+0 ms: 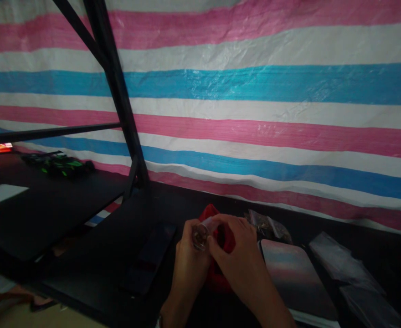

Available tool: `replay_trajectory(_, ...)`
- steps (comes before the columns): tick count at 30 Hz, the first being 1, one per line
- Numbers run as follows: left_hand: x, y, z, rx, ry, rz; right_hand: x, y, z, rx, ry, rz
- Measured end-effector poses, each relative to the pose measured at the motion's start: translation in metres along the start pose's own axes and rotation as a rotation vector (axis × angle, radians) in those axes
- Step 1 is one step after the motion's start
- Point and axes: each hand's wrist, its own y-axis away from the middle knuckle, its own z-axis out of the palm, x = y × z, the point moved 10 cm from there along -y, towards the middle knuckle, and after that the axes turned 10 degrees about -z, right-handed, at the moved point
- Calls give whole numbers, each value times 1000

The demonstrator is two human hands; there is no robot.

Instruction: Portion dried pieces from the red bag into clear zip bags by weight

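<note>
Over part-hid red item [217, 280] | hands [191, 262] [242, 248] tog., L clamped on clear plastic [206, 225], R grip unclear | contents [201, 236] blurred

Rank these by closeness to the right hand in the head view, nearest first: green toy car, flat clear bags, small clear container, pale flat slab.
1. Small clear container: between left hand and right hand.
2. Pale flat slab: just right.
3. Flat clear bags: farther right.
4. Green toy car: far left, beyond the black post.

Container [199, 235] in left hand [191, 257]; flat case [296, 278] right, packets [267, 225] behind; bags [346, 262] farther right.
</note>
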Motion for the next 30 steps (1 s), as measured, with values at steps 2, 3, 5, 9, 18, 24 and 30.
replay_trajectory(2, 1, 0, 0, -4, -4, 6, 9, 2, 0, 15, -47, 76)
replay_trajectory(3, 2, 0, 0, -2, -13, 6, 15, 4, 0, 15, -81, 115)
replay_trajectory(5, 3, 1, -1, 12, -57, 6, 27, 7, 4, 4, -160, 185)
replay_trajectory(9, 5, 0, -5, 57, -145, 17, 53, 11, 10, -22, -260, 311)
replay_trajectory(18, 47, 11, -27, 178, 168, 36, 59, 11, 12, -110, 311, 193)
replay_trajectory(24, 10, 22, 44, -148, 476, -451, 66, 14, -3, -158, 497, 207)
replay_trajectory(30, -45, 50, 92, -382, 685, -1010, 82, 16, -24, -134, 483, 235)
